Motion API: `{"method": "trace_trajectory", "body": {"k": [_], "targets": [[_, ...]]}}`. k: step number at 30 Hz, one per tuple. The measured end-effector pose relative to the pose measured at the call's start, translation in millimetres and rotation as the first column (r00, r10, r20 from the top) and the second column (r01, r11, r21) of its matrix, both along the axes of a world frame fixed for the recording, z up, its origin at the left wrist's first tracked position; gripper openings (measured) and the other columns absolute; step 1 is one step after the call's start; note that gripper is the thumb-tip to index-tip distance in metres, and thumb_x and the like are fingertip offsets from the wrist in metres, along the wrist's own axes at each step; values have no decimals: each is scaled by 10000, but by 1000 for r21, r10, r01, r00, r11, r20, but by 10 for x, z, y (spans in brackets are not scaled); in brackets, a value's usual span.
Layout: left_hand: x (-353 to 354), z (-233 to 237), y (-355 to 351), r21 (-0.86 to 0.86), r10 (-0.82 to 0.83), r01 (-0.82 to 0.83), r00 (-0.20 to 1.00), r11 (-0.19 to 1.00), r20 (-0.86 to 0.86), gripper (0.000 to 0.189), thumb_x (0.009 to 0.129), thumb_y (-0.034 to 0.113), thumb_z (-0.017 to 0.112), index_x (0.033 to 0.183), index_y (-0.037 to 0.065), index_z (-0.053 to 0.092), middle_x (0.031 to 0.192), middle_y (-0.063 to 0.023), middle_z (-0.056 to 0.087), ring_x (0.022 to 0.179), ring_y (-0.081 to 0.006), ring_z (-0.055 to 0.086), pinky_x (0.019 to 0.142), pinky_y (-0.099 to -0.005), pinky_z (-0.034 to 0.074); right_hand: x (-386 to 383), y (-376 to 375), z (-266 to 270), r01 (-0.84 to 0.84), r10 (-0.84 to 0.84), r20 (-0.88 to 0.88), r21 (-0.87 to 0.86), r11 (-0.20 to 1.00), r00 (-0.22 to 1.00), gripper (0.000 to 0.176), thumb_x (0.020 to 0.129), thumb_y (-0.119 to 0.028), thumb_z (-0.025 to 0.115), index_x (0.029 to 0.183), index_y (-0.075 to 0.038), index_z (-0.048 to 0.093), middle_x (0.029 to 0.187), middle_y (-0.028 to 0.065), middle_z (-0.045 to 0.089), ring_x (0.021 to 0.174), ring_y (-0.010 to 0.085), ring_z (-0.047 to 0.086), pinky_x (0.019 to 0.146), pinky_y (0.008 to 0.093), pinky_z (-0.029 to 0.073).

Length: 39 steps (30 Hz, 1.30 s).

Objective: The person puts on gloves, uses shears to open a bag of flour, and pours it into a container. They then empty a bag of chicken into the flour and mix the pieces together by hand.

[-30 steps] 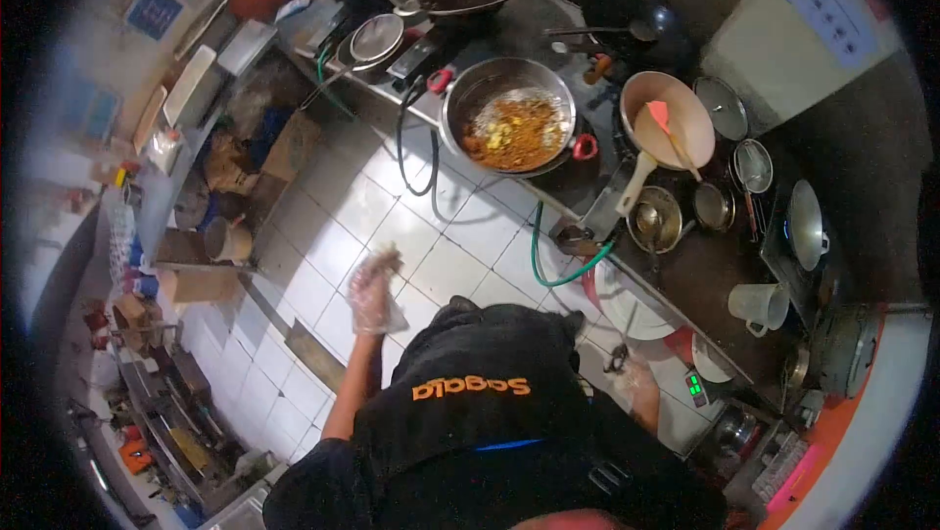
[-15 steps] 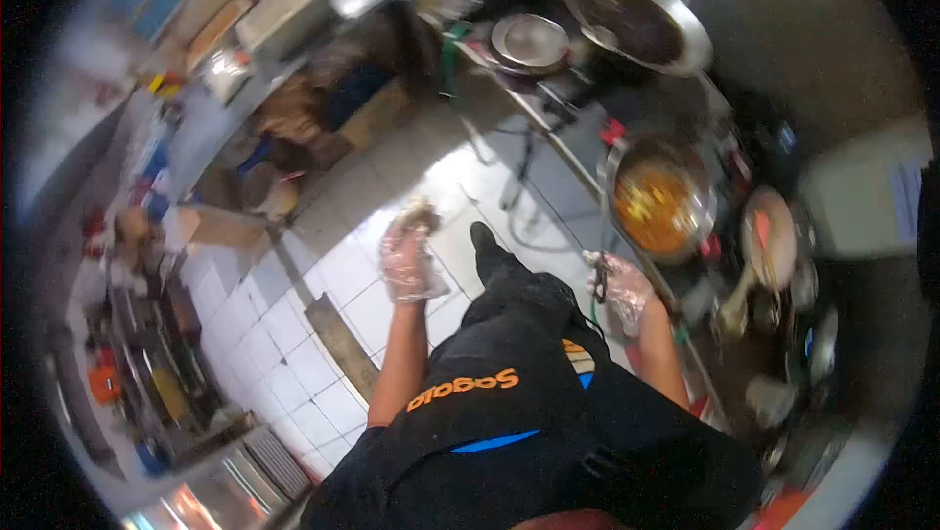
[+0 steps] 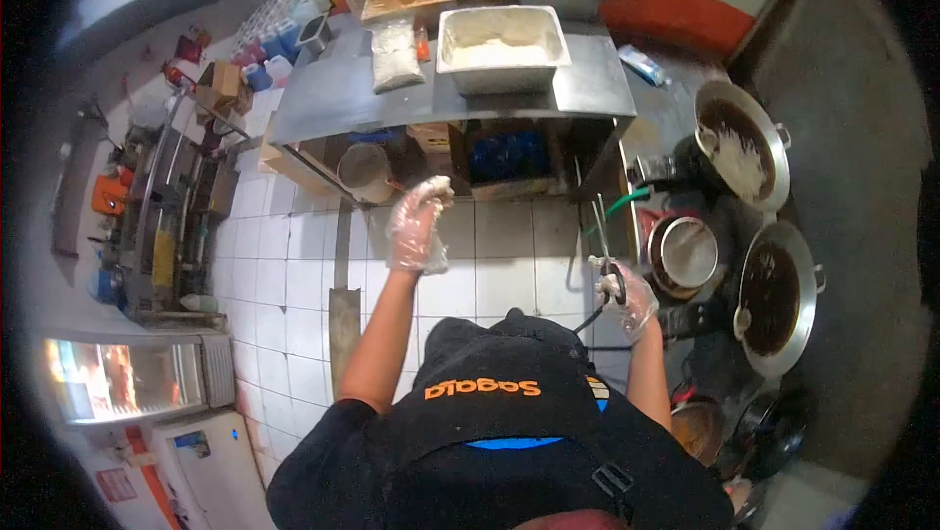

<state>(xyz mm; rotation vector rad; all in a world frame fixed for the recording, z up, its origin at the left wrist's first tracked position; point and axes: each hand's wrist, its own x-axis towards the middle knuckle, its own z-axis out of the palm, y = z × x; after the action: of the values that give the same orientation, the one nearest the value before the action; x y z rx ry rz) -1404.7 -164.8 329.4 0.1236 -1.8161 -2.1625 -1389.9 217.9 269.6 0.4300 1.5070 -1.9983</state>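
Observation:
My left hand [image 3: 419,227], in a clear plastic glove, is raised over the tiled floor in front of the steel table. Its fingers are loosely bent and apart from the thumb, and the tips are coated in something pale, like flour or batter. No object shows in it. My right hand [image 3: 632,300], gloved the same way and also smeared white, is closed around a black-handled tool [image 3: 602,227] with two thin metal prongs pointing away from me. Beside it on the right stands a pot with a round strainer [image 3: 688,250] on top.
Ahead, a steel table [image 3: 343,90] bears a pan of white powder [image 3: 502,41] and a bag of white pieces [image 3: 396,55]. Along the right, one wok [image 3: 749,143] has pale food in dark oil; another wok [image 3: 778,295] holds dark oil. A display case [image 3: 122,378] stands at left.
My view has turned toward the steel table, and the woks have shifted lower on the right. Both hands stay raised at my sides; the right still holds the black-handled tool.

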Motion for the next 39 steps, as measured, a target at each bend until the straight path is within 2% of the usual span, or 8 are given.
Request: {"method": "trace_trajectory", "body": {"k": [12, 14, 15, 16, 28, 34, 36, 39], "targets": [[-3912, -243, -2359, -820, 292, -144, 956, 554, 30, 256, 817, 247, 479, 919, 80, 643, 964, -149, 631, 902, -310, 597, 778, -379, 470, -1622, -1003, -125, 327, -328, -46, -39, 944, 943, 336, 903, -213, 432, 1185, -57, 529, 636, 7, 528, 461, 83, 480, 402, 186, 375], [-4609, -387, -2677, -994, 482, -9, 875, 108, 45, 225, 795, 203, 459, 849, 91, 648, 921, -135, 640, 880, -290, 605, 740, -376, 476, -1731, -1069, -146, 86, 152, -445, 470, 878, 882, 313, 934, -158, 379, 1158, 2, 527, 1018, 79, 613, 788, 124, 600, 696, 226, 492], [-4721, -265, -2694, -993, 395, 84, 917, -83, 44, 250, 786, 193, 468, 914, 95, 660, 946, -131, 642, 910, -277, 609, 757, -362, 482, -1793, -1193, -44, 187, -127, -263, 217, 958, 956, 298, 922, -178, 423, 1137, -16, 552, 896, 40, 617, 686, 93, 572, 604, 204, 463], [-4922, -305, -2763, -995, 382, 77, 923, -64, 47, 250, 786, 193, 468, 914, 95, 660, 946, -131, 642, 910, -277, 609, 757, -362, 482, -1880, -1333, 53, 398, -405, -19, -138, 907, 914, 294, 913, -222, 456, 1123, -55, 577, 792, 11, 595, 609, 62, 530, 528, 191, 417], [-5570, -1050, -3524, -950, 249, 311, 921, -14, 298, 319, 809, 287, 451, 920, 75, 661, 1011, -170, 621, 968, -345, 582, 816, -425, 461, -2347, -2405, 599, 616, -582, -204, 194, 764, 787, 311, 920, -227, 427, 1112, -39, 584, 640, -51, 513, 503, 13, 424, 462, 150, 329], [-5133, -201, -3344, -945, 84, 202, 969, 258, 230, 331, 806, 357, 532, 945, 72, 625, 978, -156, 619, 926, -345, 569, 813, -432, 435, -2892, -2362, 607, 376, -293, -297, 282, 883, 909, 346, 885, -247, 503, 1131, -11, 565, 1079, 89, 607, 872, 165, 596, 748, 261, 483], [-4854, 110, -3208, -942, 35, 133, 988, 309, 151, 283, 782, 321, 570, 922, 82, 627, 941, -132, 622, 900, -334, 568, 802, -429, 431, -3240, -2500, 920, 221, 579, -528, 827, 517, 621, 401, 789, -250, 613, 1143, -66, 570, 1050, 123, 616, 872, 234, 608, 792, 332, 482], [-4562, 343, -3085, -953, -51, 74, 997, 294, 62, 203, 748, 257, 623, 876, 100, 633, 886, -89, 623, 868, -309, 559, 786, -418, 419, -3774, -2691, 1155, 171, 736, -446, 891, 421, 510, 507, 649, -254, 701, 1121, -106, 585, 987, 138, 621, 828, 279, 603, 814, 372, 475]]}}
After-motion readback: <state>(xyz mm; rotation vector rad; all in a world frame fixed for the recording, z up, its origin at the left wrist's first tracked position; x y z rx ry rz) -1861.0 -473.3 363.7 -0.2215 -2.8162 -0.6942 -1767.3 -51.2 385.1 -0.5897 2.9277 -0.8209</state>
